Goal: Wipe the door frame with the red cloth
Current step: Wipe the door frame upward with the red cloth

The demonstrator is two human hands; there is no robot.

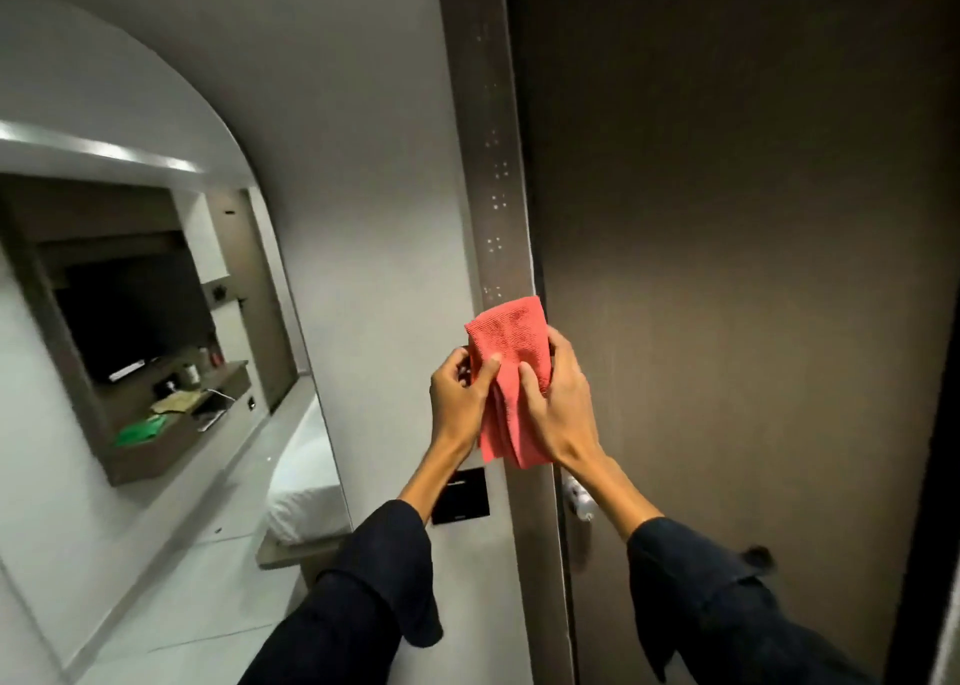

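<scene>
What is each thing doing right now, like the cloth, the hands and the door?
red cloth: folded, held against the door frame, lower end hanging
left hand: closed on the cloth
right hand: closed on the cloth
door frame: upright, dotted with small light specks
door: shut

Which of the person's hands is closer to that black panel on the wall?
Left. The left hand is just above the black panel, on the wall side of the red cloth. The right hand is across the door frame, over the door.
</scene>
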